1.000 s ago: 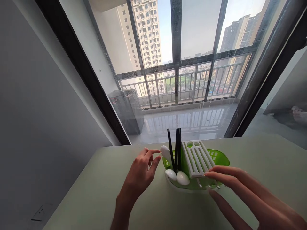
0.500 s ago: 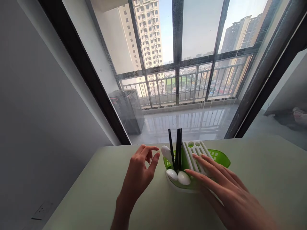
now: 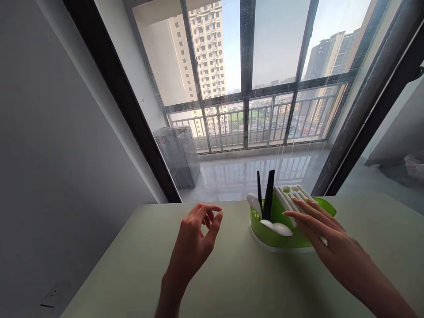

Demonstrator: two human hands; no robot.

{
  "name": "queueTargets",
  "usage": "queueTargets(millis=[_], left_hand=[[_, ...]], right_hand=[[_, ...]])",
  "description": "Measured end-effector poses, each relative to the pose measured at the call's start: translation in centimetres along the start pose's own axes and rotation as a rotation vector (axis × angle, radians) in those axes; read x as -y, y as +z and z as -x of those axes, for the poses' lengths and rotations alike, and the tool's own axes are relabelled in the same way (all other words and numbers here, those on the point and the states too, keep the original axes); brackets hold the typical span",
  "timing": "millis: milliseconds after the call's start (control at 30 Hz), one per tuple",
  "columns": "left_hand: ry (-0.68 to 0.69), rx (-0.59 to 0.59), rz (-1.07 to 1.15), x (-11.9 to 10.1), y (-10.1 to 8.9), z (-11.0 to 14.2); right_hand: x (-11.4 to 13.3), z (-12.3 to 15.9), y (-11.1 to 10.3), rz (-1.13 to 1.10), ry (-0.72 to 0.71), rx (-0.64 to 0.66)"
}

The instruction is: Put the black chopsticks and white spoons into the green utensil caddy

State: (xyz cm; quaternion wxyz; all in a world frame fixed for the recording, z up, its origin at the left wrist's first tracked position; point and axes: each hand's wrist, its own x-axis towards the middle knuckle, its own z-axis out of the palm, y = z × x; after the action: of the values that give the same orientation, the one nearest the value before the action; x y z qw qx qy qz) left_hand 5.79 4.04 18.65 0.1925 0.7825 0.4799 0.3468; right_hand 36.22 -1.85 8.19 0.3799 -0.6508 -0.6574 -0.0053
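Note:
A green plastic cutlery basket (image 3: 274, 237) with a white base stands on the pale green table (image 3: 232, 282). Black chopsticks (image 3: 268, 201) stand upright in it, and white spoons (image 3: 276, 227) lean over its near rim. A white slotted lid (image 3: 291, 196) lies tilted across its top. My right hand (image 3: 323, 234) rests flat on the basket's right side, fingers stretched out over the lid. My left hand (image 3: 195, 240) hovers above the table left of the basket, fingers loosely curled, thumb and forefinger apart, holding nothing.
Behind the table is a large window with dark frames (image 3: 245, 88), looking onto a balcony with a railing (image 3: 258, 123). A grey wall (image 3: 49, 154) rises on the left, with a socket (image 3: 53, 295) low down.
My right hand came down onto the basket's lid, and the basket has shifted to the right with it. My left hand stayed in place, now farther from the basket.

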Motion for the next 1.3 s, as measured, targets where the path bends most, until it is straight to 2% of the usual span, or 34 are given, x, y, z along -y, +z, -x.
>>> queueTargets(millis=[167, 467, 567, 633, 667, 767, 833, 867, 900, 933, 1000, 1133, 1300], left_hand=[[-0.029, 0.037, 0.019, 0.2, -0.2, 0.2], [-0.061, 0.168, 0.025, 0.1, -0.4, 0.4], [-0.068, 0.201, 0.02, 0.3, -0.2, 0.5], [-0.084, 0.253, 0.004, 0.4, 0.0, 0.6], [-0.092, 0.287, -0.008, 0.5, 0.1, 0.6], [-0.112, 0.404, -0.051, 0.7, 0.6, 0.9], [-0.119, 0.471, -0.086, 1.0, 1.1, 1.1], [-0.117, 0.495, -0.101, 1.2, 1.6, 1.2], [-0.11, 0.514, -0.114, 1.5, 2.1, 1.2], [-0.092, 0.534, -0.122, 1.9, 2.8, 1.2], [-0.034, 0.581, -0.126, 2.7, 4.6, 1.1], [0.07, 0.695, -0.141, 4.5, 9.0, 1.6], [0.153, 0.704, -0.187, 6.7, 13.0, 4.2]], right_hand=[[-4.3, -0.5, -0.7, 0.019, -0.002, -0.049], [-11.2, -1.1, -3.9, 0.09, -0.032, -0.12], [-12.5, -1.3, -4.8, 0.147, -0.035, -0.112], [-11.4, -1.1, -5.1, 0.192, -0.043, -0.128], [-10.2, -0.9, -5.1, 0.205, -0.038, -0.18], [-5.1, 0.4, -3.9, 0.15, -0.026, -0.334], [-2.0, 1.8, -2.1, 0.12, -0.06, -0.351], [-0.9, 2.5, -1.0, 0.102, -0.119, -0.275], [0.0, 3.2, 0.3, 0.056, -0.192, -0.292], [0.6, 3.9, 1.7, 0.006, -0.259, -0.217], [1.4, 5.2, 4.5, -0.031, -0.3, -0.05], [2.4, 7.3, 8.9, -0.008, -0.327, 0.13], [2.4, 9.0, 12.4, -0.065, -0.326, 0.137]])
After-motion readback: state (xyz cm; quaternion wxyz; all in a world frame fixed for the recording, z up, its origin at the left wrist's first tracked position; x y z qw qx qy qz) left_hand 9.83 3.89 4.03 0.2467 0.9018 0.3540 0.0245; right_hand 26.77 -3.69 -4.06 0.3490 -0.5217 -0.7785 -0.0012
